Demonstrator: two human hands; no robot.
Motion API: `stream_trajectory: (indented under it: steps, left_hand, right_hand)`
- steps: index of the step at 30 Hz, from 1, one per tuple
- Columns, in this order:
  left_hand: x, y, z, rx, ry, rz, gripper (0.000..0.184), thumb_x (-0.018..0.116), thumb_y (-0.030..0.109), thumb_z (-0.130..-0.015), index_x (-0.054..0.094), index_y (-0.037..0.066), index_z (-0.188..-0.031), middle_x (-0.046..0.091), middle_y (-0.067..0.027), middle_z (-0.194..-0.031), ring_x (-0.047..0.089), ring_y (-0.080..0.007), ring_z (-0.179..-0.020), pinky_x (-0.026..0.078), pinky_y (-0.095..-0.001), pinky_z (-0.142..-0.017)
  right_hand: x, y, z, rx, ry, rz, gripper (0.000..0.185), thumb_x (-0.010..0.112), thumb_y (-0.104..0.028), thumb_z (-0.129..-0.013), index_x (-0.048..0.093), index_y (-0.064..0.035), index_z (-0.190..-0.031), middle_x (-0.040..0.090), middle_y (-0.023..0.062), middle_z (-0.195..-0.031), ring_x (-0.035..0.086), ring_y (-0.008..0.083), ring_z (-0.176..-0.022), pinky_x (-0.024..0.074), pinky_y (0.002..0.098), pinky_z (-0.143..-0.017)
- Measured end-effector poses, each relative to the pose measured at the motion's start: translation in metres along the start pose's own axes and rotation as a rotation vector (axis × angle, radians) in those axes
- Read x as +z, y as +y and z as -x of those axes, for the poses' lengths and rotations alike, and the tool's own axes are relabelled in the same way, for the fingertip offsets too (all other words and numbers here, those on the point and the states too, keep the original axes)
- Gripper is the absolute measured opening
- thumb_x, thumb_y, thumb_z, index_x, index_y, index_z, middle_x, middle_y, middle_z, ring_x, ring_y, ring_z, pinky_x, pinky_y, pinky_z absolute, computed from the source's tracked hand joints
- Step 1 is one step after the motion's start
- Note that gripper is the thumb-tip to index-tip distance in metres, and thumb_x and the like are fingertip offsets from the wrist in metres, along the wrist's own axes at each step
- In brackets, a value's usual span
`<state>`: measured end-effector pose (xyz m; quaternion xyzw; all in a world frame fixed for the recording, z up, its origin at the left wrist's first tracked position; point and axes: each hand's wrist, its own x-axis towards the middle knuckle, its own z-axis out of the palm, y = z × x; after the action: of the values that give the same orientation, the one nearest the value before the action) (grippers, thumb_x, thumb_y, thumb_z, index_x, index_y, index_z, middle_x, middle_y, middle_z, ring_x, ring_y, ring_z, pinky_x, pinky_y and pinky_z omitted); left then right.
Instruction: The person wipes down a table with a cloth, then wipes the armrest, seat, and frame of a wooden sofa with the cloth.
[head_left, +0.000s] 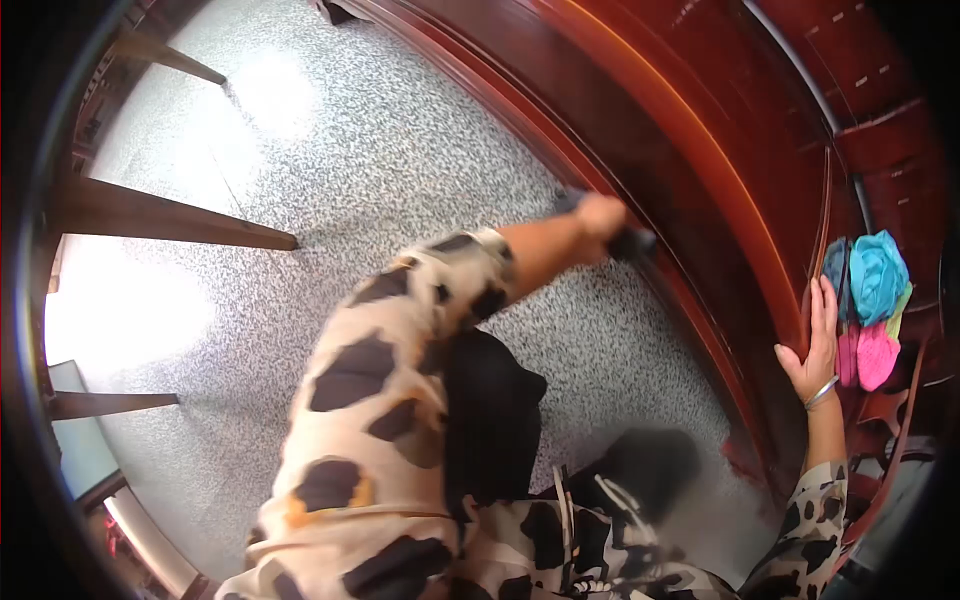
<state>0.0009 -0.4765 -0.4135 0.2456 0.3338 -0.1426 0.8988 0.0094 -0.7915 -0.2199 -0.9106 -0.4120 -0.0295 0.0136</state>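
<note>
Blurred by motion, my left hand point(601, 217) is closed around a dark cloth point(632, 243), which sticks out on both sides of the fist. It is at the lower edge of a reddish-brown wooden furniture piece point(690, 170), just above the speckled floor. My right hand point(817, 345), with a silver bracelet at the wrist, rests on the top of the furniture with its fingers stretched out. Close beside those fingers lie a turquoise cloth point(879, 277) and a pink cloth point(877, 358).
Grey speckled floor point(400, 130) spreads to the left, with bright light glare. Wooden legs point(190, 222) stand on it at the left. Dark wooden furniture with drawer-like panels point(880, 80) rises at the upper right. My knee in dark trousers point(490, 400) is below my left arm.
</note>
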Motion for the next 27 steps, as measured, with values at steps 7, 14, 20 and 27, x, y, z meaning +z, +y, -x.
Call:
stream_trajectory:
  steps: [7,14,20,27]
  left_hand:
    - [-0.040,0.070,-0.001,0.055,-0.135,0.109,0.029,0.031,-0.008,-0.077,0.039,-0.012,-0.104,0.053,-0.0262,-0.095,0.061,-0.0413,-0.081,0.054,-0.0529,-0.073]
    - [-0.136,0.234,-0.015,0.863,0.477,-0.267,0.020,0.047,0.000,-0.073,0.050,-0.007,-0.091,0.058,-0.0173,-0.077,0.059,-0.0264,-0.059,0.046,-0.0387,-0.049]
    - [-0.095,0.147,-0.002,1.214,0.514,-0.980,0.058,0.056,0.006,-0.065,0.039,-0.006,-0.119,0.034,-0.0336,-0.122,0.026,-0.0478,-0.119,0.026,-0.0469,-0.102]
    - [-0.120,0.186,-0.014,1.244,0.575,-1.363,0.048,0.061,0.009,-0.070,0.044,-0.001,-0.114,0.040,-0.0240,-0.099,0.047,-0.0404,-0.090,0.047,-0.0457,-0.077]
  right_hand:
    - [0.006,-0.050,-0.075,0.020,-0.025,0.030,0.093,0.061,-0.049,-0.069,0.024,0.0017,-0.137,0.023,0.0237,-0.141,0.023,0.0385,-0.131,0.0203,0.0439,-0.106]
    - [0.001,-0.046,-0.077,-0.004,-0.069,0.013,0.093,0.060,-0.052,-0.071,0.024,0.0035,-0.137,0.024,0.0243,-0.141,0.025,0.0392,-0.130,0.0208,0.0440,-0.106]
    - [-0.006,-0.054,-0.082,0.037,-0.106,-0.013,0.091,0.060,-0.044,-0.069,0.023,0.0038,-0.137,0.022,0.0266,-0.141,0.023,0.0416,-0.130,0.0197,0.0459,-0.106]
    - [-0.005,-0.093,-0.148,0.087,-0.192,0.079,0.098,0.065,-0.037,-0.060,0.019,0.0045,-0.137,0.018,0.0263,-0.141,0.018,0.0408,-0.132,0.0140,0.0508,-0.107]
